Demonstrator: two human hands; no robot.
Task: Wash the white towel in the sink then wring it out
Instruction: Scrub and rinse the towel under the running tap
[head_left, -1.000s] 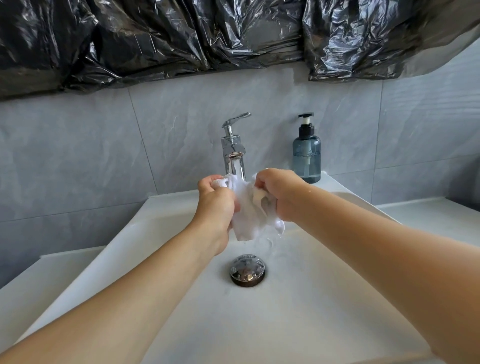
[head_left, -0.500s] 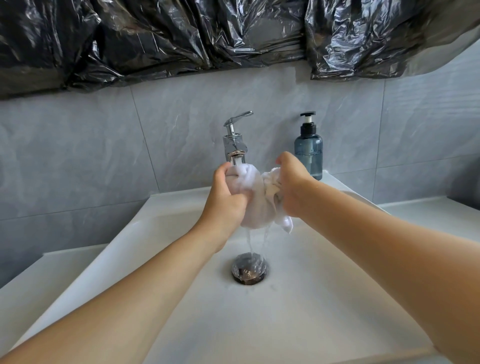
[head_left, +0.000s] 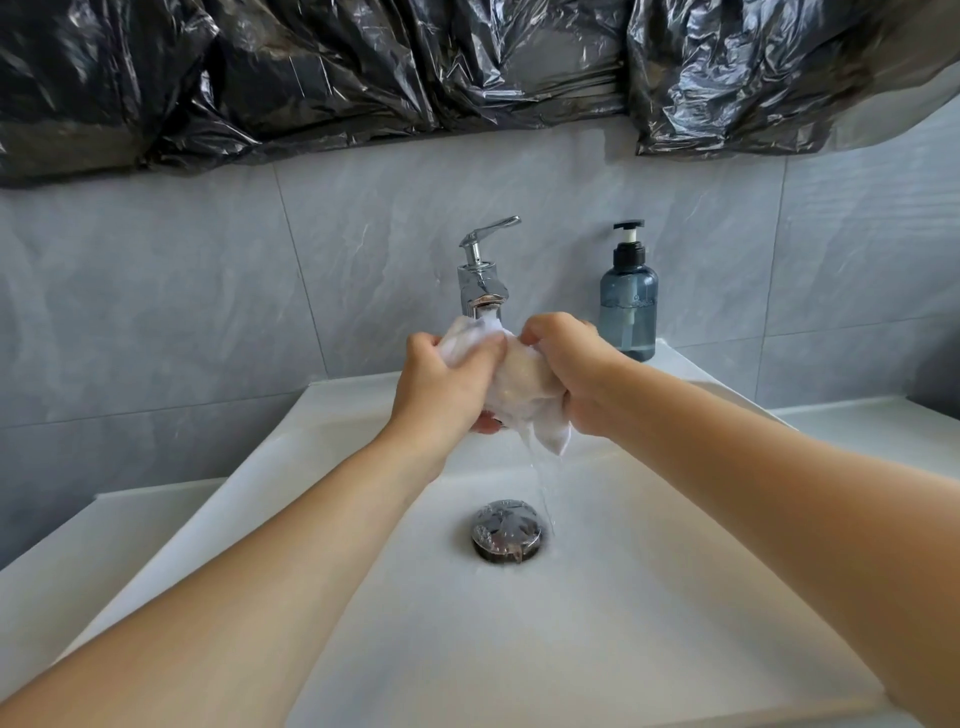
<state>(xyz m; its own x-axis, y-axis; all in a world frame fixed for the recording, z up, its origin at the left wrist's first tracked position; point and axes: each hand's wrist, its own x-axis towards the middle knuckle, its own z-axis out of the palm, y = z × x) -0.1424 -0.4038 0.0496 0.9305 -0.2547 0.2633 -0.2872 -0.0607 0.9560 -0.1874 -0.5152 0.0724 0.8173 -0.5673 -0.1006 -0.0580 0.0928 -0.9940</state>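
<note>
Now that more of the white towel (head_left: 519, 387) is bunched between our left hand (head_left: 441, 387) and right hand (head_left: 576, 376) under the tap (head_left: 480, 280), both fists squeezing it tight, wringing still waits.

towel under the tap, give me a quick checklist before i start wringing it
1. Both hands hold the towel: ok, left hand and right hand each grip an end.
2. Towel over the sink: ok, it drips just by the drain.
3. Towel wet through: ok, water runs off its lower corner.
4. Tap off: not ok, handle is up and water runs from the spout.
5. Drain open: cannot tell.
6. Soap bottle out of the way: ok, it stands at the back rim.
</note>
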